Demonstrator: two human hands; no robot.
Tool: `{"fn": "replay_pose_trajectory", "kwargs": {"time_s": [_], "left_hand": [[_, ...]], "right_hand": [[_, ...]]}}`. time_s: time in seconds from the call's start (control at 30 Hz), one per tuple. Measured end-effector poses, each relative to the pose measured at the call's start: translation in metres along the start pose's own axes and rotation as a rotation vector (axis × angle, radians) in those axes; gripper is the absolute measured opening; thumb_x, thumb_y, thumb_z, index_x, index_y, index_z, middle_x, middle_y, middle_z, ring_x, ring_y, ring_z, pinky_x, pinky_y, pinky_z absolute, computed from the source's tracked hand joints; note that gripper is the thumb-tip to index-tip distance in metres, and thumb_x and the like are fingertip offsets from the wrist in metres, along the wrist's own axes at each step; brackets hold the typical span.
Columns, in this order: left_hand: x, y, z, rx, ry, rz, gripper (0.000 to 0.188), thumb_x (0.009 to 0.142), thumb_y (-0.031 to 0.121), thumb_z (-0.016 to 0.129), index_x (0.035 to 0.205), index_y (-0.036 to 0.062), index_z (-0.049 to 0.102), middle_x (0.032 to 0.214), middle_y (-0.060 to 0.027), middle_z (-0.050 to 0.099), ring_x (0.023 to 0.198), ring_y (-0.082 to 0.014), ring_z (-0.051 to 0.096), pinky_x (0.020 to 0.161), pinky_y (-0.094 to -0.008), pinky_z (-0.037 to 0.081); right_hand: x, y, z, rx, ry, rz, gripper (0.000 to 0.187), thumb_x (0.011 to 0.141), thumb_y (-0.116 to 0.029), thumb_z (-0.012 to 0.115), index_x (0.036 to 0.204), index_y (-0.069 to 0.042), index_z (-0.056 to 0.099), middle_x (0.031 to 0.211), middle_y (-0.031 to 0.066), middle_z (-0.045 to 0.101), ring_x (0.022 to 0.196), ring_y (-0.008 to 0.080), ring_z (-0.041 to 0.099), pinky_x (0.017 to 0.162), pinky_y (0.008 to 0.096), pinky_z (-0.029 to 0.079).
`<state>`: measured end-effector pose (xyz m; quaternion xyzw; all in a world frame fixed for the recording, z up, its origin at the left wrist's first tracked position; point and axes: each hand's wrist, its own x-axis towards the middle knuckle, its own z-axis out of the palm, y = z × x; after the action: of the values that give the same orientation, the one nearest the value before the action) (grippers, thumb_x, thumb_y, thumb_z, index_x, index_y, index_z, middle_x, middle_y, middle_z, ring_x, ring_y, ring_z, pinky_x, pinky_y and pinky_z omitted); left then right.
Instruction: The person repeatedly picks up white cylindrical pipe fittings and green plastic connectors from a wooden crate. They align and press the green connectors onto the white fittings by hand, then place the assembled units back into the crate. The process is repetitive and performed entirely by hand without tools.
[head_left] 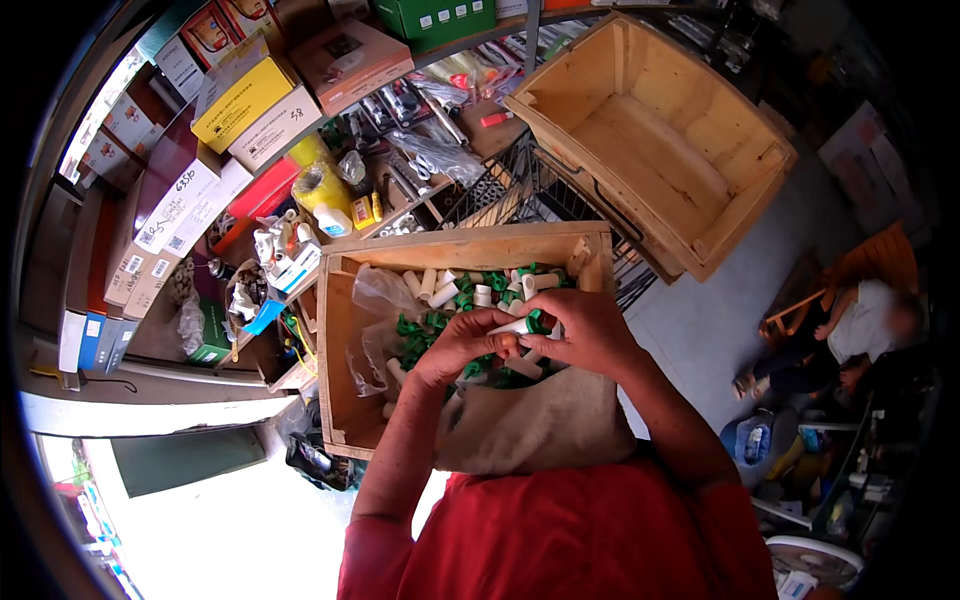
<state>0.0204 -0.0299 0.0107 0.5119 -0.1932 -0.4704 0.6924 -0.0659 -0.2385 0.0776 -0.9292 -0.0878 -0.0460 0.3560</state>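
Observation:
Between my two hands is a short white plastic tube point(513, 328) with a green plastic piece point(536, 321) at its right end. My left hand point(465, 345) pinches the white part with thumb and fingers. At the green end, my right hand point(585, 335) is closed around the piece, its fingertips partly hidden. Both hands are above an open wooden box point(450, 242) that contains many loose white tubes point(444, 295) and green plastic parts point(409, 327). A clear plastic bag point(377, 292) lies inside along its left wall. Tan cloth point(540, 425) drapes over the near side.
An empty wooden crate point(650, 130) stands at the far right beside a black wire basket point(510, 185). Shelves with cartons point(265, 125) and packed hardware line the left and back. Another person point(865, 320) sits at the right near a wooden chair point(880, 260).

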Motion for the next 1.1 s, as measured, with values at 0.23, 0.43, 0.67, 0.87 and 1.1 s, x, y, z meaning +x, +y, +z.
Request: {"fn": "replay_pose_trajectory", "kwargs": {"time_s": [0.23,0.43,0.67,0.87,1.1], "left_hand": [[0.002,0.002,-0.013,-0.056,0.565,0.376,0.024,0.091,0.009,0.063,0.115,0.0034,0.063,0.100,-0.0044,0.067,0.079,-0.0102,0.060,0.072,-0.0269,0.051],[-0.019,-0.004,-0.067,-0.314,1.097,0.494,0.029,0.090,0.008,0.060,0.119,0.0063,0.057,0.097,-0.0043,0.067,0.069,-0.0094,0.058,0.062,-0.0236,0.047],[-0.013,-0.007,-0.062,-0.187,1.055,0.550,0.034,0.088,0.009,0.063,0.121,0.0041,0.055,0.100,-0.0045,0.065,0.072,-0.0099,0.058,0.066,-0.0238,0.046],[-0.004,-0.015,-0.056,0.020,0.958,0.508,0.030,0.091,0.007,0.060,0.120,0.0022,0.057,0.099,-0.0048,0.065,0.073,-0.0093,0.057,0.068,-0.0234,0.047],[0.009,-0.048,-0.055,0.580,0.673,0.217,0.024,0.085,0.011,0.067,0.108,0.0043,0.066,0.087,-0.0079,0.068,0.079,-0.0165,0.065,0.072,-0.0297,0.051]], "right_hand": [[0.001,-0.004,0.006,0.038,0.121,0.005,0.027,0.077,-0.019,0.075,0.098,-0.009,0.061,0.085,0.0065,0.065,0.071,0.0231,0.065,0.062,0.0358,0.051],[-0.002,0.002,0.012,0.095,0.220,0.060,0.030,0.080,-0.017,0.074,0.103,-0.010,0.058,0.094,0.0055,0.066,0.071,0.0215,0.066,0.062,0.0324,0.053],[-0.002,0.004,0.013,0.195,0.292,0.063,0.030,0.081,-0.013,0.073,0.105,-0.007,0.057,0.095,0.0078,0.066,0.070,0.0193,0.066,0.062,0.0309,0.053],[-0.002,0.005,0.013,0.269,0.316,0.056,0.030,0.081,-0.011,0.073,0.106,-0.005,0.059,0.094,0.0074,0.066,0.070,0.0165,0.064,0.062,0.0290,0.052],[-0.003,0.004,0.013,0.237,0.314,0.060,0.030,0.081,-0.010,0.073,0.106,-0.005,0.059,0.095,0.0072,0.066,0.072,0.0159,0.064,0.062,0.0286,0.052]]}}
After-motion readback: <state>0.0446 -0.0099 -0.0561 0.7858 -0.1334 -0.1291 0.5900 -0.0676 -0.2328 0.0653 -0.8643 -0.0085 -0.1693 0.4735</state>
